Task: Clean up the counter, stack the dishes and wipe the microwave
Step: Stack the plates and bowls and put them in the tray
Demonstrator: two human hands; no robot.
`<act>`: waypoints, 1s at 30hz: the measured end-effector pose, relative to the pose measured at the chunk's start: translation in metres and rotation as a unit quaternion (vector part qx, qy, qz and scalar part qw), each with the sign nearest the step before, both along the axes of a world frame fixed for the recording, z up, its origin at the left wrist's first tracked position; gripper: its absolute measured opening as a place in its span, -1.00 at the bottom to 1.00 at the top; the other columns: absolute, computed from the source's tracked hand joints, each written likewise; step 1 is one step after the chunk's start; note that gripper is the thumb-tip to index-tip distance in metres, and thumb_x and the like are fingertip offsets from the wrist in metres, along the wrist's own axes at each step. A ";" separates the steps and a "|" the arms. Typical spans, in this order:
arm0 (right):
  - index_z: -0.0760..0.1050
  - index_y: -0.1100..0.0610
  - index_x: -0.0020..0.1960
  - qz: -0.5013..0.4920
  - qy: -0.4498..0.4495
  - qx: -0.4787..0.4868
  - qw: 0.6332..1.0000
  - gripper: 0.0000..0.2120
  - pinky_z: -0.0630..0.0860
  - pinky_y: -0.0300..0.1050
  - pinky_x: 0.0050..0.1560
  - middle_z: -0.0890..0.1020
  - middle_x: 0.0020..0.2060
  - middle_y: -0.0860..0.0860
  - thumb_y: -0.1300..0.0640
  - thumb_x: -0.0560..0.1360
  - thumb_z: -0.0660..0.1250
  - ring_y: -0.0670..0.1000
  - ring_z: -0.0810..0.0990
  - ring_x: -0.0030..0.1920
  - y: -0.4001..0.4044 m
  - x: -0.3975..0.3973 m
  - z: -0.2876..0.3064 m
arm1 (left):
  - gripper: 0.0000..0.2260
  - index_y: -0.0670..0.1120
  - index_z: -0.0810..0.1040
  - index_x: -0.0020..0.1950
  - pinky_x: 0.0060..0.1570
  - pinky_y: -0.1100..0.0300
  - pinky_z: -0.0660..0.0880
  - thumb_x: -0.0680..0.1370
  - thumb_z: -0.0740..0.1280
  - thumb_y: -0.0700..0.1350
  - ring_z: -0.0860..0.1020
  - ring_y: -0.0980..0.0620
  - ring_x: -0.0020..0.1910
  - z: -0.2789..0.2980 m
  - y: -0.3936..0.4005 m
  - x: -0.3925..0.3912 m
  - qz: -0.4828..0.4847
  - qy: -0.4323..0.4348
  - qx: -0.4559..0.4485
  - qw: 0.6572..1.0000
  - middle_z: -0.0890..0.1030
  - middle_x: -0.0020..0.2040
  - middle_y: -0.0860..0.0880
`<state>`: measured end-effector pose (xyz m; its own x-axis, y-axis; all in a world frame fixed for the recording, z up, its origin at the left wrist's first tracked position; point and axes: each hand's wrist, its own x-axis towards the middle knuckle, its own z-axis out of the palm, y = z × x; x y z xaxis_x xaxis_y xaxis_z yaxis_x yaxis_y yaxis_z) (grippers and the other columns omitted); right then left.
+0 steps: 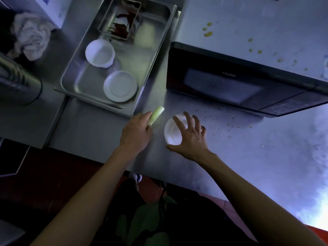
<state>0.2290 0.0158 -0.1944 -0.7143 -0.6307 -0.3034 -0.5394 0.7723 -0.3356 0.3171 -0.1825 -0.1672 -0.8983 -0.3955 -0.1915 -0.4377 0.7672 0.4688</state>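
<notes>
Steel tabletop (239,157) seen from above, dimly lit, crumbs scattered near the microwave. Microwave (230,82) stood at the right rear, door closed, its white top (257,23) spotted with yellow drips. Large steel tray (152,55) placed left of the microwave; inside it a smaller steel pan (136,8) with red scraps at the far end, a white bowl (99,53) in the middle, a white saucer (120,86) nearest the front. Crumpled cloth (30,36) left at the far left, a metal pot (17,82) just below it. Small white dish (171,134) set on the tabletop in front of the microwave, well apart from the tray. Right hand (191,135) spread over that dish, fingers splayed across its far rim and thumb at its near edge; grip wide, contact not clearly seen. Left hand (136,132) just beside it, grip closed around a pale green vegetable stick (157,114) that pokes out toward the tray's corner.
</notes>
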 end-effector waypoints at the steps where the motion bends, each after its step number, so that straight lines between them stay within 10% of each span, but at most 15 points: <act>1: -0.01 -0.15 0.58 0.002 0.004 -0.004 1.000 0.07 0.19 0.43 0.39 -0.04 0.59 0.05 -0.47 0.24 0.40 0.27 -0.02 0.54 -0.004 -0.001 0.003 | -0.59 -0.02 0.43 0.39 -0.04 -0.09 0.51 0.53 0.32 -0.15 0.48 -0.15 0.09 0.003 -0.007 -0.001 0.001 0.017 -0.005 1.000 0.53 0.11 -0.09; 30: -0.13 -0.21 0.58 -0.076 0.004 0.036 0.996 0.08 0.13 0.45 0.39 -0.11 0.59 -0.01 -0.45 0.27 0.40 0.28 -0.11 0.56 -0.318 -0.038 -0.008 | -0.54 0.01 0.47 0.42 0.04 -0.03 0.49 0.51 0.32 -0.16 0.52 -0.13 0.10 0.026 -0.307 -0.028 -0.039 0.070 0.022 0.997 0.58 0.13 -0.07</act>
